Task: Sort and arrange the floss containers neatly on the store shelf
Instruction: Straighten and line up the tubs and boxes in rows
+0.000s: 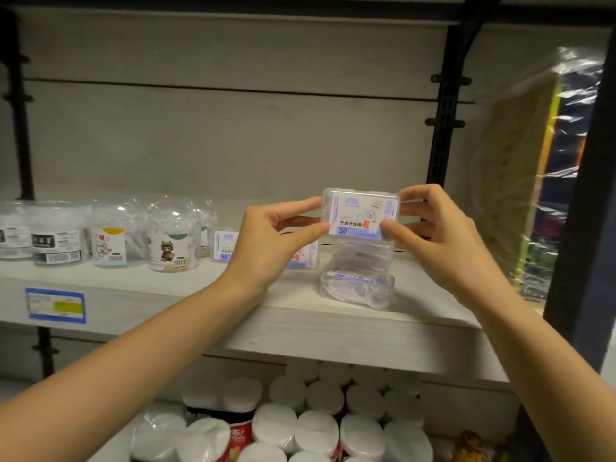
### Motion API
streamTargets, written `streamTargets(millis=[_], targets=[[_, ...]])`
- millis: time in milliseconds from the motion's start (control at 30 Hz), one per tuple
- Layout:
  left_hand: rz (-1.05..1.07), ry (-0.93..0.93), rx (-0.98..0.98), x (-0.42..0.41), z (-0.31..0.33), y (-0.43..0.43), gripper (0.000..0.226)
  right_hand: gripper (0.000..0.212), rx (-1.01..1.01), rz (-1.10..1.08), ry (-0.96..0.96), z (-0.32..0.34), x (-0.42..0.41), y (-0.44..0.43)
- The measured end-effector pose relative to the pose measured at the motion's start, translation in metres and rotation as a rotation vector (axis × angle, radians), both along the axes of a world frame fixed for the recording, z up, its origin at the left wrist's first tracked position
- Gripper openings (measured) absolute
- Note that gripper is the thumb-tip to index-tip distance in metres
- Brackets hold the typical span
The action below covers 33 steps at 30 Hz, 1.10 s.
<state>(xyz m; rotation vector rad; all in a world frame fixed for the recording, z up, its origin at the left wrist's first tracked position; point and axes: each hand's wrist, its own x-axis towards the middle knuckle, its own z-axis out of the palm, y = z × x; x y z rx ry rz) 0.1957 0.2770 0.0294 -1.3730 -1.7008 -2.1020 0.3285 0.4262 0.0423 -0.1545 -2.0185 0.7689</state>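
My forearms come up from the bottom of the view, left and right, and meet at the shelf [300, 328].

Held item: one clear flat floss box [360, 216], label face turned toward me. Left hand [266, 238] pinches its left short end, thumb at the lower corner and forefinger along the upper edge. Right hand [433, 241] pinches the right short end the same way. Both hands are closed on the box only as far as its thickness; the other fingers are loosely curled behind it and carry nothing else.

Key relation: the box's long axis runs left to right, level with the shelf edge, and it hangs in the air directly above a small stack of the same clear boxes [358, 285], which lie flat near the right end of the shelf. It is apart from the stack (a clear gap shows between them). The hands are about equally near the stack.

Judgement: going onto the stack means tipping the label face up and lowering it straight down, with no sideways travel. Risk: the smooth stack could shift if the box lands off-centre.

Other stock: an upright box of this kind [225, 246] stands to the left, and another is partly hidden behind my left hand. Round clear tubs [170, 245] fill the far left. A blue price tag [56, 305] is on the shelf front.
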Motion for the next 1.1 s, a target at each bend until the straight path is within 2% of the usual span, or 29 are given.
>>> streamTargets(millis=[100,267,367,467,667,733,867,933,1100], targets=[[0.017,0.041,-0.012,-0.001,0.0,-0.012,0.037,0.03,0.022,-0.002,-0.028,0.001,-0.002,-0.013],[0.139,0.148,-0.111,-0.027,0.019,-0.051,0.02,0.027,0.045,0.062,-0.132,0.013,-0.024,-0.04],[0.318,0.344,-0.284,-0.051,0.028,-0.074,0.024,0.028,0.073,0.072,-0.193,0.013,-0.051,-0.062],[0.446,0.48,-0.456,-0.072,0.025,-0.091,0.014,0.026,0.086,0.05,-0.278,0.004,-0.078,-0.08],[0.55,0.703,-0.681,-0.098,0.002,-0.11,0.018,0.021,0.137,-0.018,-0.42,-0.019,-0.112,-0.104],[0.572,0.784,-0.693,-0.102,-0.002,-0.112,0.024,0.023,0.2,-0.08,-0.432,-0.021,-0.116,-0.108],[0.572,0.939,-0.598,-0.108,-0.005,-0.117,0.033,0.04,0.382,-0.149,-0.421,-0.019,-0.118,-0.113],[0.59,1.067,-0.551,-0.109,-0.005,-0.117,0.03,0.037,0.431,-0.202,-0.441,-0.018,-0.121,-0.114],[0.742,1.225,-0.697,-0.117,0.002,-0.104,0.027,0.033,0.505,-0.337,-0.458,-0.011,-0.134,-0.109]])
